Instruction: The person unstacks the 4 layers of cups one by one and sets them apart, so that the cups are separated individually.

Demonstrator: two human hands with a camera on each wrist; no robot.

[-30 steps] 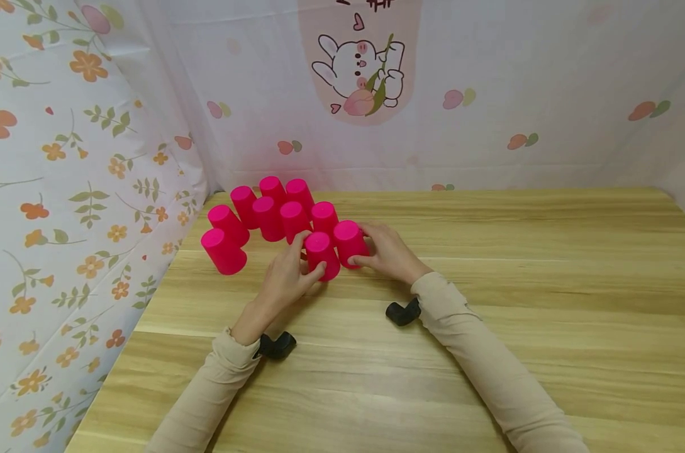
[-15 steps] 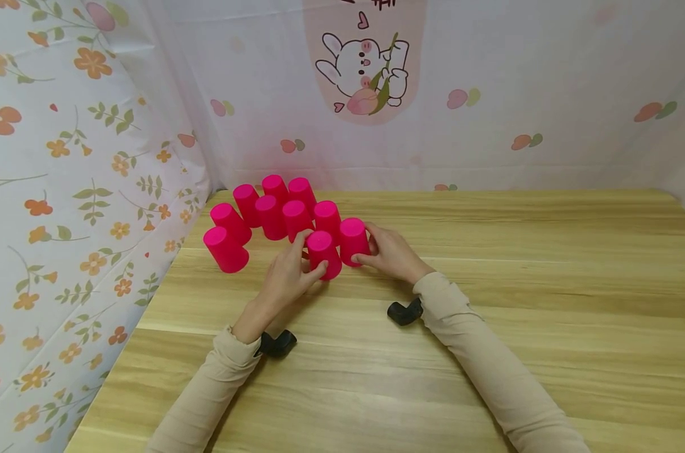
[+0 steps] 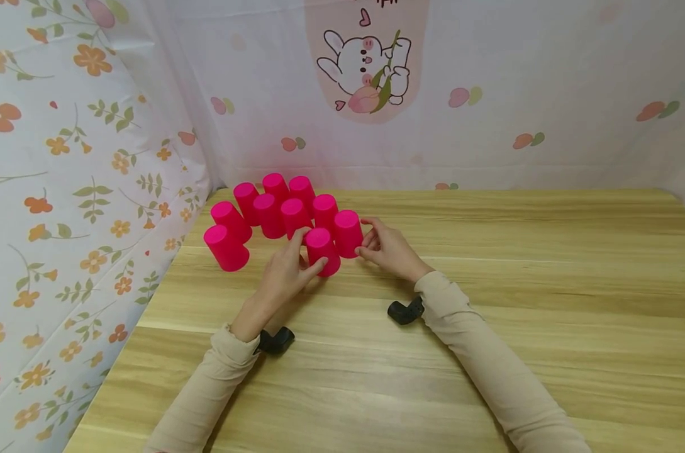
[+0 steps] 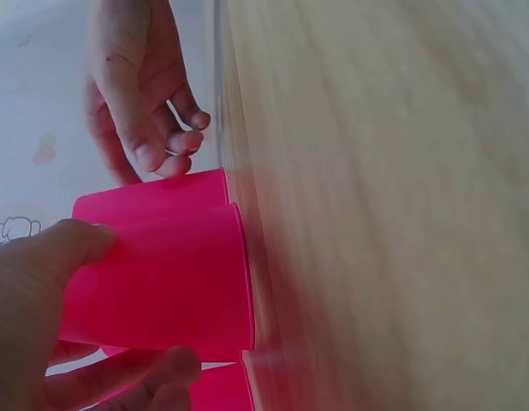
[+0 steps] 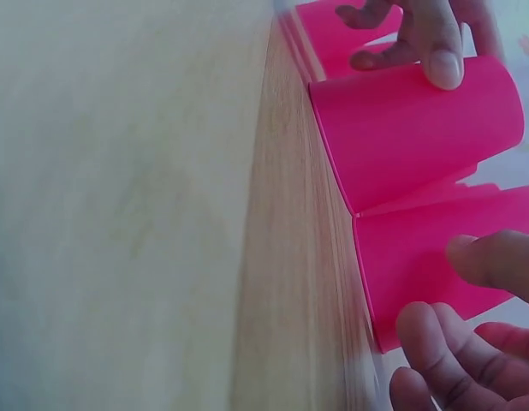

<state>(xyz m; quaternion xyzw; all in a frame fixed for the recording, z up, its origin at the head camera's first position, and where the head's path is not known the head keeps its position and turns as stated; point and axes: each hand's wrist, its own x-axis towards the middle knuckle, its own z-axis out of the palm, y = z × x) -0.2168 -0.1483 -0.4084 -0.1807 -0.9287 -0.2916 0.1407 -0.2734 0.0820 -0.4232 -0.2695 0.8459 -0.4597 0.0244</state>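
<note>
Several bright pink cups stand upside down on the wooden table (image 3: 489, 340) in a cluster. My left hand (image 3: 282, 270) holds the front cup (image 3: 322, 255), thumb on its near side and fingers round its left. In the left wrist view the thumb presses on that cup's wall (image 4: 170, 274). Just behind and right stands another cup (image 3: 348, 236), and its rim meets the front cup's rim in the right wrist view. My right hand (image 3: 394, 251) is beside this second cup, fingers loosely bent and nothing in its grasp.
Behind the two front cups the others form a curved group, ending with a cup (image 3: 226, 248) at the left. A floral cloth (image 3: 93, 189) hangs along the left side, and a white curtain (image 3: 489, 75) with a rabbit print hangs behind the table. Dark curved pieces (image 3: 406, 311) sit at both wrists.
The second cup has shifted back and left against the cup behind it. My right hand's fingers have come off it, while my left hand keeps its hold on the front cup.
</note>
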